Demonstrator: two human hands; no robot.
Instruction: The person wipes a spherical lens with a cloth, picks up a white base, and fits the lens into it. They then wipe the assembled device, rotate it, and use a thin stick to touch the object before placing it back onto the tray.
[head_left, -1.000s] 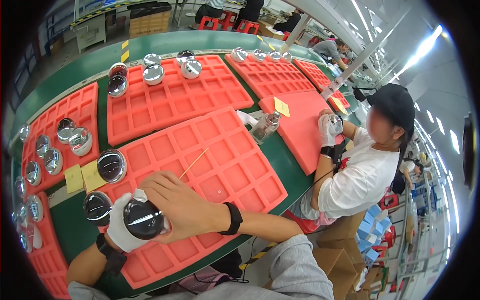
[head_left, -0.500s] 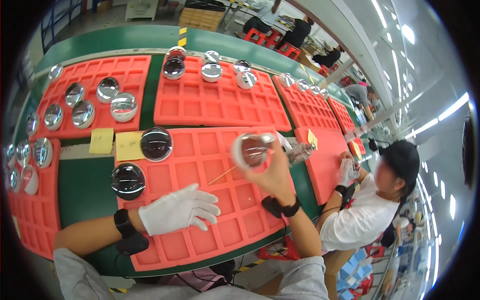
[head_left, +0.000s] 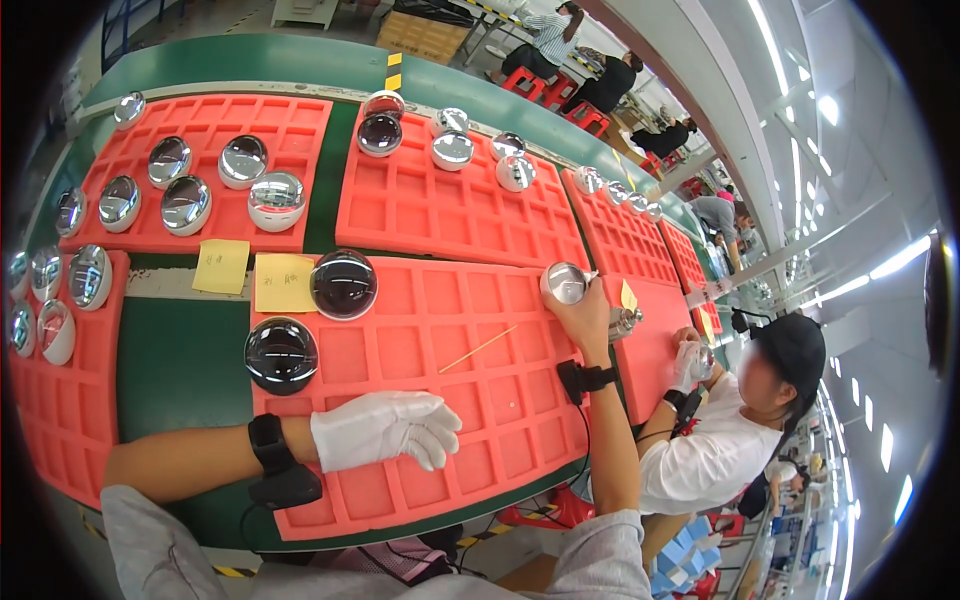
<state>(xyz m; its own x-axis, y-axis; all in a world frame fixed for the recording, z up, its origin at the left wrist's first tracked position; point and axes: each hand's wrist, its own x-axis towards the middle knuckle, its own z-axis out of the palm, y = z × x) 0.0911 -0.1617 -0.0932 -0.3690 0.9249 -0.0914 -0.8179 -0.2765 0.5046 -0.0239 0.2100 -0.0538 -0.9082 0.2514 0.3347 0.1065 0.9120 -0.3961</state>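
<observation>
My bare right hand (head_left: 583,318) grips a round, shiny dome with a white rim (head_left: 566,284) at the far right corner of the nearest red foam tray (head_left: 375,350). Whether the dome rests on the tray, I cannot tell. Beside that hand stands a glass bottle with a metal top (head_left: 625,321), partly covered by it. My left hand (head_left: 390,432), in a white glove, hovers palm inward over the tray's near part, fingers loosely bent and holding nothing. A thin wooden stick (head_left: 478,350) lies across the tray's cells. Two dark glossy domes (head_left: 343,284) sit at its left side.
More foam trays (head_left: 450,215) with silvery domes (head_left: 276,200) line the green bench. Yellow paper notes (head_left: 221,267) lie by the tray's far left corner. At right, a co-worker (head_left: 700,420) handles a clear round piece beside another red foam slab (head_left: 650,350).
My right hand has carried the dome away from me and to the right, toward the bottle. The gloved left hand's fingers have drawn closer together. The whole view has shifted slightly.
</observation>
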